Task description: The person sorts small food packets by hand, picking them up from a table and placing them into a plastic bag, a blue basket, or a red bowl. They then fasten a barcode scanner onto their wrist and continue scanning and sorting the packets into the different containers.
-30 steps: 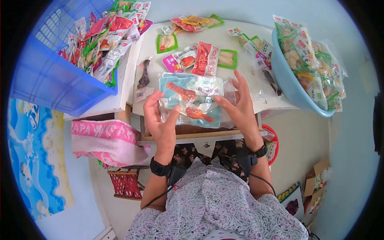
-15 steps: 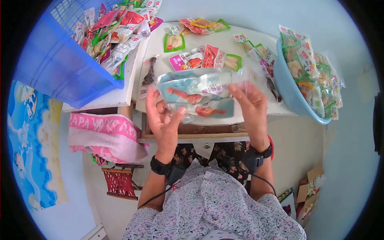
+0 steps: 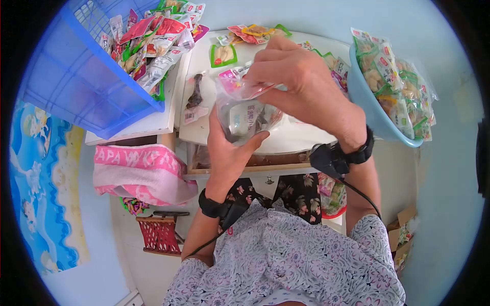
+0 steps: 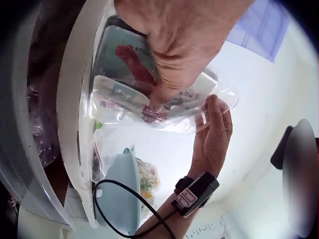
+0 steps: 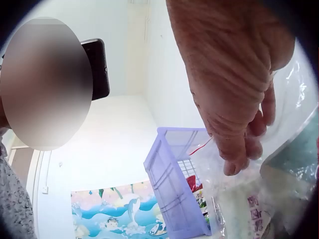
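Left hand (image 3: 228, 159) grips clear bag (image 3: 233, 113) from below, thumb on near side; right hand (image 3: 306, 76) pinches bag's upper rim. Bag, with printed packet (image 3: 248, 116) inside, held up over table (image 3: 198, 61), near front edge. Best, I'd say: steady bottom, rim spread wide, light pull so plastic won't tear. Dark drumstick packet (image 3: 194, 97) by left edge; blue crate (image 3: 109, 84) beyond it; basin (image 3: 363, 99) at right edge.

The head view crops the blue plastic crate (image 3: 87, 76); the left hand (image 4: 179, 45) partly hides the clear plastic bag (image 4: 184, 122).
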The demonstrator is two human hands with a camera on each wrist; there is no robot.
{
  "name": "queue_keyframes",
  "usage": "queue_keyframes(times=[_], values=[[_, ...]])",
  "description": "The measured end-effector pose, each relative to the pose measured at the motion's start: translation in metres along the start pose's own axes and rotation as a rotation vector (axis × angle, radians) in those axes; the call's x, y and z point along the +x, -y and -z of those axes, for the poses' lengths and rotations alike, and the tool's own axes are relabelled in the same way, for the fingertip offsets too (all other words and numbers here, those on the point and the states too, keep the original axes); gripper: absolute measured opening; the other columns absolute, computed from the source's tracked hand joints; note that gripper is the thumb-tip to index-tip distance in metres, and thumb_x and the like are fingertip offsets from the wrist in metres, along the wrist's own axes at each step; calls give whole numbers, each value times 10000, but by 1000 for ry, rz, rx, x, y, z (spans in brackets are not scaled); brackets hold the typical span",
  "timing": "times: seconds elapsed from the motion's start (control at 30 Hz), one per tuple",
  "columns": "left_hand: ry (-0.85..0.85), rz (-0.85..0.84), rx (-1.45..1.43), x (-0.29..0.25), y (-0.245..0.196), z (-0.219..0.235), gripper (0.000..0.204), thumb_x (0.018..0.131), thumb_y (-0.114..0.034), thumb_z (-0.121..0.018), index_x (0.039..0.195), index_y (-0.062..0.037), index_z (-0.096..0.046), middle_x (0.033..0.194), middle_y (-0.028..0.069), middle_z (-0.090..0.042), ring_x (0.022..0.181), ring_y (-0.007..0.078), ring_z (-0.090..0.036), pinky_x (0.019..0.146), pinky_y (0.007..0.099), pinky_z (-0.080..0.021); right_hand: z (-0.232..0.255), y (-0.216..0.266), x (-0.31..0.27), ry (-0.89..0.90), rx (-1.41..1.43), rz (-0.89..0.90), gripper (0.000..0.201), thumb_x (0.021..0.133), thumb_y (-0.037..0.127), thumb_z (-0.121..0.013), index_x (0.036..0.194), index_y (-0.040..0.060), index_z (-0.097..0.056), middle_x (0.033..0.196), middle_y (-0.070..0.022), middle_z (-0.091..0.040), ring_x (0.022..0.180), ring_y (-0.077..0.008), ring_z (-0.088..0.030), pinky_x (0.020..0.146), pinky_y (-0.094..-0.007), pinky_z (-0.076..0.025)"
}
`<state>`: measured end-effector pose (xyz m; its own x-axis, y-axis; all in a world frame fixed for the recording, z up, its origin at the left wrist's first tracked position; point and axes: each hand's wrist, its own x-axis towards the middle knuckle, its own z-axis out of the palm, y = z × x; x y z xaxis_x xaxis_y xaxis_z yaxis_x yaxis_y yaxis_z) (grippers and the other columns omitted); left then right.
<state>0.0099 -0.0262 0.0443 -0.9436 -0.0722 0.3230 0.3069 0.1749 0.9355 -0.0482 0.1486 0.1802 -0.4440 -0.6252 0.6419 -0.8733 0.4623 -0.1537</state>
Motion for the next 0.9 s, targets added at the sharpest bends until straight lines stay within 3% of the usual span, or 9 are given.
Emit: queue_keyframes(times=[0.03, 0.13, 0.23, 0.33, 0.47, 0.57, 0.67, 0.8, 0.9], values=[[41, 54, 30, 1, -4, 0, 791, 786, -81, -879, 1454, -12, -461, 1336, 166, -635, 1199, 209, -614, 1028, 381, -492, -3, 2, 0, -6, 19, 6, 203, 704, 12, -774, 890, 62, -708, 842, -42, -648, 869, -270, -595, 715, -395, -499], [89, 47, -117, 9, 9, 3, 530, 806, -68, -864, 1264, -6, -605, 1137, 89, -730, 1019, 145, -674, 914, 334, -538, -4, 9, -3, -31, 3, -30, 202, 710, 130, -775, 891, 82, -700, 880, -65, -658, 933, -317, -603, 809, -433, -518], [92, 118, -206, 10, 20, 6, 433, 825, -39, -841, 1209, 1, -644, 1088, 52, -740, 970, 104, -668, 874, 287, -540, 5, 2, -5, -201, -46, 43, 428, 682, 155, -827, 1094, 108, -719, 1125, -80, -688, 1055, -338, -610, 916, -438, -511], [76, 154, -265, 11, 17, 8, 439, 824, -21, -833, 1218, -1, -640, 1111, 57, -736, 978, 109, -671, 877, 284, -539, 18, 2, -29, -230, 17, -117, 784, 675, 202, -902, 1395, 118, -603, 1417, -100, -604, 1259, -332, -584, 1068, -450, -465], [15, 85, -288, 7, 19, 5, 400, 824, -22, -837, 1183, 10, -662, 1082, 60, -739, 958, 110, -673, 860, 274, -539, 7, -3, -81, -335, 507, -490, 1056, 700, 237, -958, 1568, 47, -388, 1541, -142, -507, 1440, -280, -471, 1165, -471, -394], [-45, 28, -343, 2, 16, -6, 342, 821, -26, -845, 1127, 25, -702, 1038, 61, -742, 914, 115, -681, 827, 265, -544, -36, -2, -114, -315, 642, -663, 962, 735, 198, -935, 1538, 39, -430, 1473, -133, -571, 1377, -261, -532, 1142, -451, -420], [-7, -21, -301, 0, 9, -13, 364, 822, -22, -844, 1145, 36, -686, 1070, 71, -739, 937, 119, -686, 822, 269, -553, -43, 4, -115, -120, 714, -779, 822, 779, 180, -902, 1475, 20, -495, 1371, -127, -641, 1294, -232, -592, 1131, -428, -432], [99, 60, -303, 2, 20, -15, 448, 826, -17, -841, 1216, 50, -632, 1120, 85, -734, 967, 127, -693, 790, 268, -572, -51, -10, -128, -86, 664, -783, 683, 810, 160, -872, 1395, 5, -556, 1290, -122, -677, 1197, -208, -635, 1105, -412, -452], [155, -17, -244, 7, 18, -16, 510, 811, -24, -853, 1245, 62, -600, 1142, 102, -720, 972, 143, -693, 829, 279, -577, -50, -11, -135, -120, 648, -776, 643, 808, 152, -873, 1363, 1, -585, 1301, -119, -669, 1169, -194, -641, 1086, -411, -464]])
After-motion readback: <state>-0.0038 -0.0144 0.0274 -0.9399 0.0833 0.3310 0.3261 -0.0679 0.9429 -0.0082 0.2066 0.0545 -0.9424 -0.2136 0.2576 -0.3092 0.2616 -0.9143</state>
